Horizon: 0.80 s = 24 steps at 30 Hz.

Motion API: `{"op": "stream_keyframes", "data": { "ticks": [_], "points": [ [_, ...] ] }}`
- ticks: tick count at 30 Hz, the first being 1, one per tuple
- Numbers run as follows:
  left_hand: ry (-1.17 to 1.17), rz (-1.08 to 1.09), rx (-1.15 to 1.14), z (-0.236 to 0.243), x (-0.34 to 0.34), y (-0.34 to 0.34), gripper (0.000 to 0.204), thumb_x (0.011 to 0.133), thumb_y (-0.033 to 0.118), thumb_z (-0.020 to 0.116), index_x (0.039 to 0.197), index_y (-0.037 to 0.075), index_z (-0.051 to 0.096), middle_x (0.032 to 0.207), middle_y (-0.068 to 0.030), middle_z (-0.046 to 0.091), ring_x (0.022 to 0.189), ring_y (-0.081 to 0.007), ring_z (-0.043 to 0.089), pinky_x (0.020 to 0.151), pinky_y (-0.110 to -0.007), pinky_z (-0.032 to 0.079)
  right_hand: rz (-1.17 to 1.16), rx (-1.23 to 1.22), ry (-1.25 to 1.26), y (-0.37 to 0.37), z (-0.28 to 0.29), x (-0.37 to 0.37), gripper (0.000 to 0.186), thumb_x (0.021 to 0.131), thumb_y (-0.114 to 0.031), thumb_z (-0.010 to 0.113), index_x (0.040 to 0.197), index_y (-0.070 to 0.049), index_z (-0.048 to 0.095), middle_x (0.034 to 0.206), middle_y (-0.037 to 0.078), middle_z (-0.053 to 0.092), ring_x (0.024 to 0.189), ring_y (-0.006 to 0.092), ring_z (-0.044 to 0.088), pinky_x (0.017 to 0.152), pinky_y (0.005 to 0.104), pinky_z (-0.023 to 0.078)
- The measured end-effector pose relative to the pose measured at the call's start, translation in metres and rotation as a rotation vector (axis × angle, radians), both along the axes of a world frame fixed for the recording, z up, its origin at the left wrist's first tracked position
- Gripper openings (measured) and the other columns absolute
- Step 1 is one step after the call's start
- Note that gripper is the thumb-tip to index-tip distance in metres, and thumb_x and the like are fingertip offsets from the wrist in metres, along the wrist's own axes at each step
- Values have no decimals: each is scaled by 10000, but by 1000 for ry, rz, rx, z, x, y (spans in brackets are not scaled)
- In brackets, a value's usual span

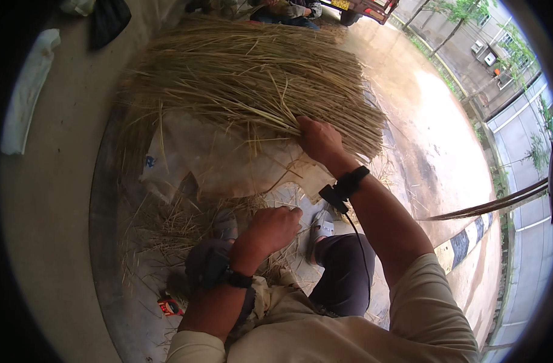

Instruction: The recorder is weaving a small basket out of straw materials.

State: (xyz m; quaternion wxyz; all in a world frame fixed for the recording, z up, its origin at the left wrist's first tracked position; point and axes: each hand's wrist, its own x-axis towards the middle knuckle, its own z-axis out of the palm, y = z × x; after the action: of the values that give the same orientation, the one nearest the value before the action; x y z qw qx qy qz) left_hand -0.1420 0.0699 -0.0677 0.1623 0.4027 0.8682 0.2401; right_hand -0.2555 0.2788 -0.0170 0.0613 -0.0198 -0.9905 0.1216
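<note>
My right hand point(320, 139) is closed round a few dry straw stalks point(270, 123) at the near edge of a broad heap of straw point(240, 66). The heap's stalks lie mostly side by side, running left to right. Closer to my body, above my lap, my left hand point(270, 231) is curled into a fist. Its palm side is hidden, so I cannot tell if anything is in it. Between the heap and my feet lies a pale, dusty plastic sheet point(210, 154). A black band with a small dark device point(343, 187) and a cable sits on my right wrist.
Loose straw bits point(170, 227) litter the floor round my grey shoes point(322, 228). A red object point(169, 307) lies at lower left. Beyond the heap another person's gloved hand point(296, 11) shows near a parked vehicle point(370, 8). A black-and-white kerb point(464, 242) runs at right.
</note>
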Motion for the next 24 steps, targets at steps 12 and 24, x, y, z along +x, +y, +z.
{"op": "stream_keyframes", "data": {
  "ticks": [12,24],
  "points": [
    [97,70,122,-4,-2,-6,262,955,261,651,1076,31,686,957,-193,748,891,-392,740,781,-508,592,14,43,40,1,15,12,198,1000,-234,556,1128,-85,534,946,258,715,898,499,693,793,619,529],
    [727,60,545,45,-3,9,419,913,131,658,1333,121,648,951,-71,694,1124,-304,638,1113,-526,435,389,409,-201,-13,20,164,170,917,-110,590,1051,-21,646,817,138,718,647,315,739,559,436,603]
  ]
}}
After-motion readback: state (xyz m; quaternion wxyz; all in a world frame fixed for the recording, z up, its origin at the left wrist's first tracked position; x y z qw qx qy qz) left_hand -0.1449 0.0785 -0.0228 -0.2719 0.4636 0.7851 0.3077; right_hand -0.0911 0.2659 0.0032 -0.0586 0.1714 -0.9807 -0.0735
